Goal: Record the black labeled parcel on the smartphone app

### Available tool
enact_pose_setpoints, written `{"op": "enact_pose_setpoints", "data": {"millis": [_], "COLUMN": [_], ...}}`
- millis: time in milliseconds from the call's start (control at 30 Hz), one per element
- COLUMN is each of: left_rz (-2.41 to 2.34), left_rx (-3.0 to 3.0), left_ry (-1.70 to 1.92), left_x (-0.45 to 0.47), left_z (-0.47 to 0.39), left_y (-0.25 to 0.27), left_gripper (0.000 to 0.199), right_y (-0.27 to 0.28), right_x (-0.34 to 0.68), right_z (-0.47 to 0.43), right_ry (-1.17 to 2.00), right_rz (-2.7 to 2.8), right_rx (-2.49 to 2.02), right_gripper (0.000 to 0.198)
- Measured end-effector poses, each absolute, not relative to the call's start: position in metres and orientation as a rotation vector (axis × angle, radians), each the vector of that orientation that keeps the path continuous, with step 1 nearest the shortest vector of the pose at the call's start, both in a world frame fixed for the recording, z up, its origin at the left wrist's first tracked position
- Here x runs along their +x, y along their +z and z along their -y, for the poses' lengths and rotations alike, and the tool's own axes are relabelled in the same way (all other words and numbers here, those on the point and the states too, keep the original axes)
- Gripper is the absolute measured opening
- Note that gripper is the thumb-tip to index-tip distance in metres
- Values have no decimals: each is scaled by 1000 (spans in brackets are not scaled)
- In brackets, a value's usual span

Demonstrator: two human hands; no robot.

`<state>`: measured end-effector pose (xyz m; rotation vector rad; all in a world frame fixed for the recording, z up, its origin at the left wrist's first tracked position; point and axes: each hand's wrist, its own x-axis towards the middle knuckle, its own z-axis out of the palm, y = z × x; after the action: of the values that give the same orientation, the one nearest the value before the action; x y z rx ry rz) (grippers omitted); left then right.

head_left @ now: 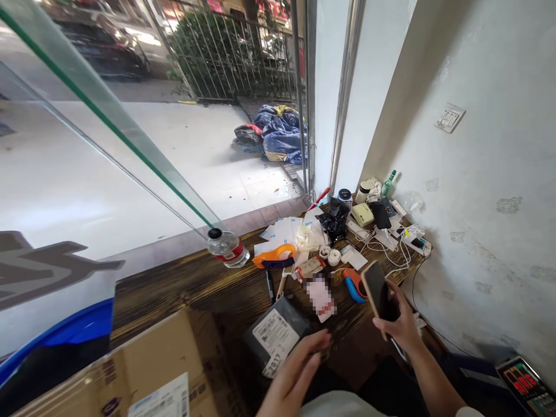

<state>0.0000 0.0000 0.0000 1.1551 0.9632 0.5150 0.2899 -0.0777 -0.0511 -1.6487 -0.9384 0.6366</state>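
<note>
My right hand [402, 324] holds a smartphone [377, 292] with a gold edge, tilted above the dark wooden table [182, 284]. My left hand [295, 370] hovers with fingers extended and apart, its fingertips just over a grey plastic mail parcel [273, 333] with a white shipping label. It holds nothing. A small white and pink card [320, 298] lies just beyond the parcel.
An orange tape dispenser [274, 256], a water bottle [227, 248], a black bag [334, 220], tape rolls, white chargers and cables [399, 249] crowd the table's far end. A cardboard box [165, 370] sits near left. A scale display [527, 385] is at lower right beside the wall.
</note>
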Motion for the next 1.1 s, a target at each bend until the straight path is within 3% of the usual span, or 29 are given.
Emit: {"op": "enact_pose_setpoints", "data": {"millis": [133, 300, 433, 533, 600, 733, 933, 1100], "left_rz": [-767, -681, -752, -766, -786, -800, -876, -995], "left_rx": [653, 422, 435, 457, 474, 524, 463, 465], "left_ry": [568, 668, 646, 629, 621, 662, 765, 892], "left_x": [53, 36, 14, 9, 8, 6, 20, 32], "left_z": [26, 55, 61, 61, 60, 53, 37, 30], "left_y": [-2, -12, -13, -7, -2, 4, 10, -2], "left_gripper": [78, 74, 93, 98, 96, 83, 86, 65], "right_y": [-25, -29, -18, -2, 5, 11, 9, 2], "right_x": [210, 143, 126, 131, 138, 153, 155, 150], "right_z": [72, 80, 100, 107, 104, 85, 45, 33], "right_ry": [708, 659, 906, 1069, 1123, 1250, 1253, 1204], "right_rz": [931, 846, 886, 868, 873, 986, 849, 893], "right_rx": [-1553, -1532, -1334, -1234, -1235, -1187, -1245, -1211], "right_gripper": [78, 82, 84, 71, 62, 68, 61, 50]}}
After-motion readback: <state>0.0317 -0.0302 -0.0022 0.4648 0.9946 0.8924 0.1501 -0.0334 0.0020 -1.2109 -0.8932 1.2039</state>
